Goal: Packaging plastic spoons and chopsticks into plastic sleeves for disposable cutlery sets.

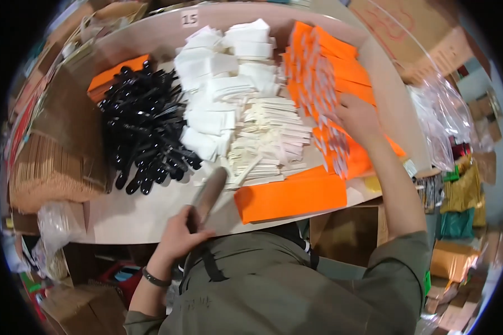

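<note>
In my left hand (pixel 180 233), near the table's front edge, is a long flat grey-brown paddle-shaped piece (pixel 212 192) with a rounded end, slightly blurred. The fingers wrap its lower part. My right hand (pixel 359 118) reaches to the far right, its bent fingers at the edge of an orange flat sleeve (pixel 349 92) among many overlapping ones with pale open ends; the fingertips are partly hidden. Closer to me lies a larger orange block or folded stack (pixel 290 198). Glossy black handle-like pieces with rounded ends (pixel 142 123) form a heap on the left.
White folded packets (pixel 212 84) and cream flat strips (pixel 271 134) are piled mid-table (pixel 123 218). Another orange piece (pixel 117 72) lies behind the black heap. A raised cardboard side (pixel 72 111) borders the left, beside stacked brown cardboard (pixel 56 167). Clear plastic bags (pixel 439 117) hang at right.
</note>
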{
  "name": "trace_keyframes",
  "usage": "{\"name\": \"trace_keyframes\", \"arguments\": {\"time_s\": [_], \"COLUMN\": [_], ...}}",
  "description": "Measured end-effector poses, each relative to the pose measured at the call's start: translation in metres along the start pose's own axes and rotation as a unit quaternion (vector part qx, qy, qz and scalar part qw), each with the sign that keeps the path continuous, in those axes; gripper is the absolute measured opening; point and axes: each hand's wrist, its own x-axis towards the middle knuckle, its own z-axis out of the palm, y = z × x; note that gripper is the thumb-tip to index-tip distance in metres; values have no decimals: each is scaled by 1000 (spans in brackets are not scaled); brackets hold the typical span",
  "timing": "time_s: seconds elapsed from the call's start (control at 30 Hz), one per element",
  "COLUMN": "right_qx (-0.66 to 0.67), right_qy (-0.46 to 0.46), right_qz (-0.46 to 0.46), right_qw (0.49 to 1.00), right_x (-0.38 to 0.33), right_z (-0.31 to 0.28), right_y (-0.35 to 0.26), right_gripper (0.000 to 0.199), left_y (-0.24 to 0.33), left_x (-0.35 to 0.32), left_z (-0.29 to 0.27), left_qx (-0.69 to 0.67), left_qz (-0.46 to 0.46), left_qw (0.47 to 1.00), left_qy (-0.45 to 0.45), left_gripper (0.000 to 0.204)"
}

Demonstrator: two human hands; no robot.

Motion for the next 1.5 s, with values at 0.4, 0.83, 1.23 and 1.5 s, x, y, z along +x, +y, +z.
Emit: {"name": "trace_keyframes", "arguments": {"time_s": [0.4, 0.83, 1.23, 1.5], "right_qx": [374, 257, 310, 431], "right_qy": [-204, -395, -301, -165], "right_qz": [-144, 188, 238, 133], "right_qw": [893, 862, 870, 877], "right_x": [-43, 14, 14, 23], "right_z": [46, 30, 40, 56], "right_y": [-158, -265, -263, -307], "right_gripper": [38, 34, 18, 18], "left_y": [35, -32, -29, -19], "left_x": [3, -3, -13, 6], "left_z": [39, 17, -7, -7], "left_qx": [-122, 177, 217, 228], "left_qz": [169, 69, 73, 183], "left_qw": [961, 966, 972, 956], "left_qy": [-184, 173, 60, -14], "left_gripper": [36, 52, 73, 75]}}
